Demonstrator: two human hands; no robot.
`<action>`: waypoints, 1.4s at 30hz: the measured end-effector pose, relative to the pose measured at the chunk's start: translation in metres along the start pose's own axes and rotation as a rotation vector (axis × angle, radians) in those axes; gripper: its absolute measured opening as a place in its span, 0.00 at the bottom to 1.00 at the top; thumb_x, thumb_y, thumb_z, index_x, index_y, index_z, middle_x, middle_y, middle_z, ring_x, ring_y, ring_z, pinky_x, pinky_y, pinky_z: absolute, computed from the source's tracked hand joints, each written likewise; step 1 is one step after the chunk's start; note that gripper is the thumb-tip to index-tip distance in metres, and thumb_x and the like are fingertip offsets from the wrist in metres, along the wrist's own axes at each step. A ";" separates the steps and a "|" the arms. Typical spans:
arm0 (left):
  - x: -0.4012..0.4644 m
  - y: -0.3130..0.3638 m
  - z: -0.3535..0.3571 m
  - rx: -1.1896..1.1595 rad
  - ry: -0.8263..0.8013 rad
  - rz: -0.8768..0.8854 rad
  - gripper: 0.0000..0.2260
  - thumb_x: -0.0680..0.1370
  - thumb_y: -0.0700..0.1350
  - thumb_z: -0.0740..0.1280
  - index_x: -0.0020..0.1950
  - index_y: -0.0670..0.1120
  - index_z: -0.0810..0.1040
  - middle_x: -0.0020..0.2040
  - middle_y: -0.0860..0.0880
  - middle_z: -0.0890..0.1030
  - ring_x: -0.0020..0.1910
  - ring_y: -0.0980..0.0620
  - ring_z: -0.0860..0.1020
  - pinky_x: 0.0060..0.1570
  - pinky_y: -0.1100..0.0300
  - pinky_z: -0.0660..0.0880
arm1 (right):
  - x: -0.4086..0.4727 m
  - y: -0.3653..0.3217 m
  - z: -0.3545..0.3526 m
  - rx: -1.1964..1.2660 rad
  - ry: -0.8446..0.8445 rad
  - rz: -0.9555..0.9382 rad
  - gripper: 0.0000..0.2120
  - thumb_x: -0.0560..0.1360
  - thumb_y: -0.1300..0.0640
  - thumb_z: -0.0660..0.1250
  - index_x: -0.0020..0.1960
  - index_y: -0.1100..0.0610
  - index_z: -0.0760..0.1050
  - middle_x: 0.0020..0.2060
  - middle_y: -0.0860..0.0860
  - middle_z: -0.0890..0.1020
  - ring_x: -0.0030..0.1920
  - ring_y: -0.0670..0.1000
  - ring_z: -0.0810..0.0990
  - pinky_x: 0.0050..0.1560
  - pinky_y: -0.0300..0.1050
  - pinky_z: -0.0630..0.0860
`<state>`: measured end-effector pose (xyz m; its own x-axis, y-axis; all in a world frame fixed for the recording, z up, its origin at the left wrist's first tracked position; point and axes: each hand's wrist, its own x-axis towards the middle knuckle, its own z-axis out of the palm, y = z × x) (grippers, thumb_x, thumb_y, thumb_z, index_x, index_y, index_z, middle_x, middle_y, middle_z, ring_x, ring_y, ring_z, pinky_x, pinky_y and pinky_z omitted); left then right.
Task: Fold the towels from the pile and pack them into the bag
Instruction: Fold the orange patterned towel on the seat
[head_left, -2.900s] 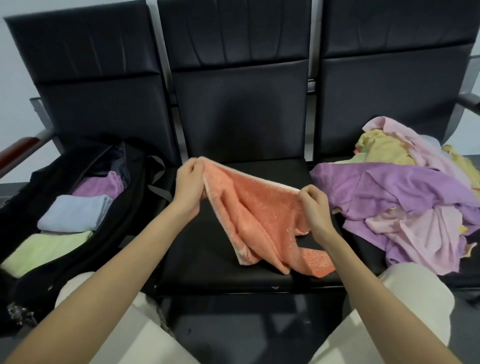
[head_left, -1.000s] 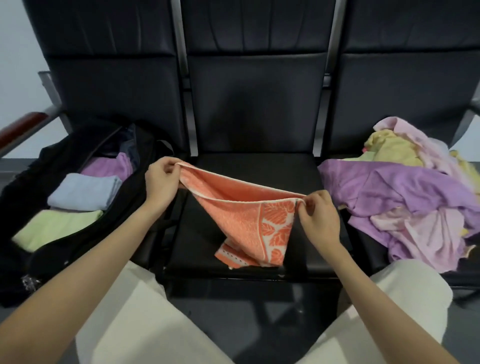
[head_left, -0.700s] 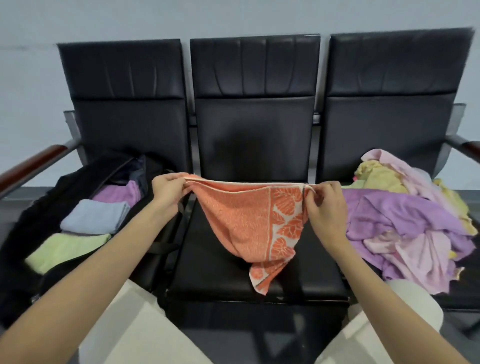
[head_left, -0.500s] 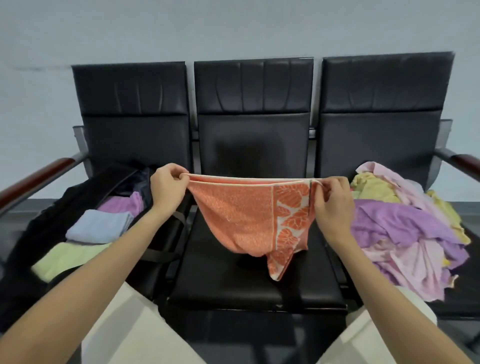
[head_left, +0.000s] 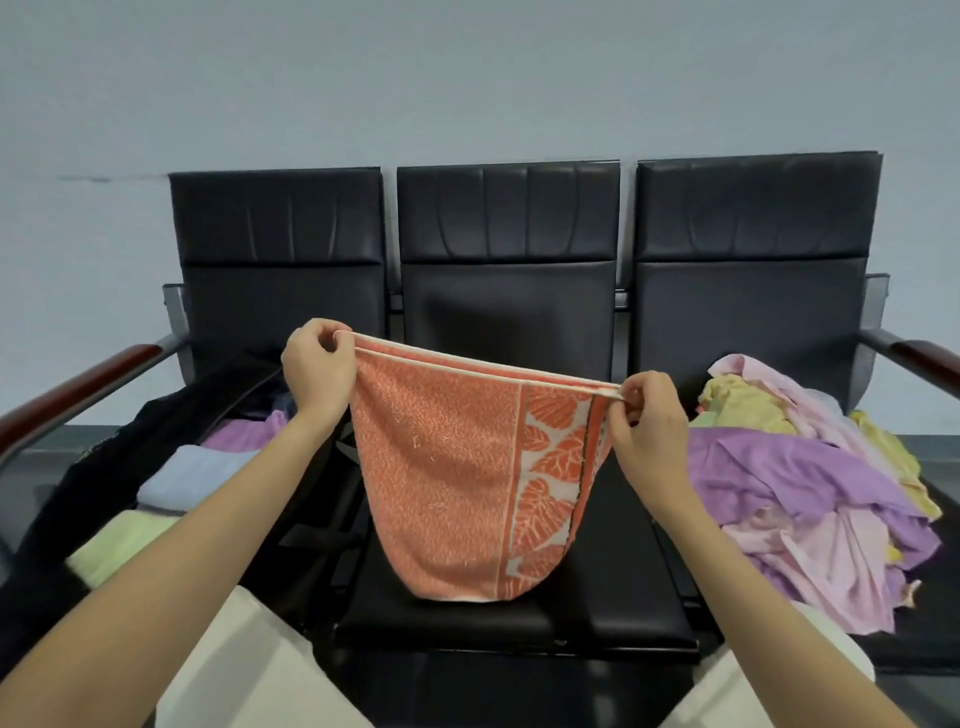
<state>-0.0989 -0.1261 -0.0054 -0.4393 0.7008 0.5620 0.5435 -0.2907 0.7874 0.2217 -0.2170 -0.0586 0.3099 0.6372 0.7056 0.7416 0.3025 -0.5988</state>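
Since the earlier frame, the orange towel (head_left: 457, 478) had been raised and doubled, hanging over the middle seat (head_left: 613, 597). The left hand (head_left: 317, 371) and right hand (head_left: 649, 431) each pinched a top corner. The bag (head_left: 62, 499), holding folded towels, lay on the left seat; the pile (head_left: 810, 478) lay right.

No text, label, brand, number or sign can be read anywhere in the head view; the orange towel (head_left: 457, 478) carries only a leaf pattern, no lettering.
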 end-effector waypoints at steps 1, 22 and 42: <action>0.004 -0.002 0.002 0.024 -0.004 0.030 0.07 0.76 0.40 0.62 0.45 0.46 0.80 0.44 0.50 0.81 0.46 0.52 0.78 0.49 0.57 0.75 | 0.001 0.001 0.001 -0.025 -0.023 0.006 0.06 0.73 0.67 0.65 0.43 0.60 0.69 0.41 0.50 0.72 0.35 0.46 0.71 0.33 0.38 0.70; 0.015 -0.040 0.100 0.128 -0.318 0.029 0.05 0.81 0.37 0.55 0.48 0.41 0.70 0.42 0.45 0.75 0.39 0.50 0.74 0.33 0.62 0.66 | 0.079 0.065 0.049 -0.123 -0.022 0.157 0.03 0.73 0.65 0.63 0.45 0.60 0.69 0.45 0.52 0.69 0.37 0.50 0.69 0.37 0.41 0.60; -0.162 -0.162 0.030 0.706 -1.249 0.361 0.16 0.64 0.46 0.63 0.50 0.45 0.76 0.55 0.47 0.73 0.53 0.46 0.73 0.55 0.53 0.71 | -0.147 0.094 0.037 0.275 -0.520 0.489 0.20 0.66 0.75 0.67 0.44 0.51 0.71 0.37 0.48 0.80 0.35 0.47 0.76 0.37 0.35 0.72</action>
<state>-0.0937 -0.1729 -0.2314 0.4788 0.8614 -0.1698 0.8754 -0.4538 0.1665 0.2239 -0.2566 -0.2327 0.1944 0.9750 0.1077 0.3965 0.0224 -0.9177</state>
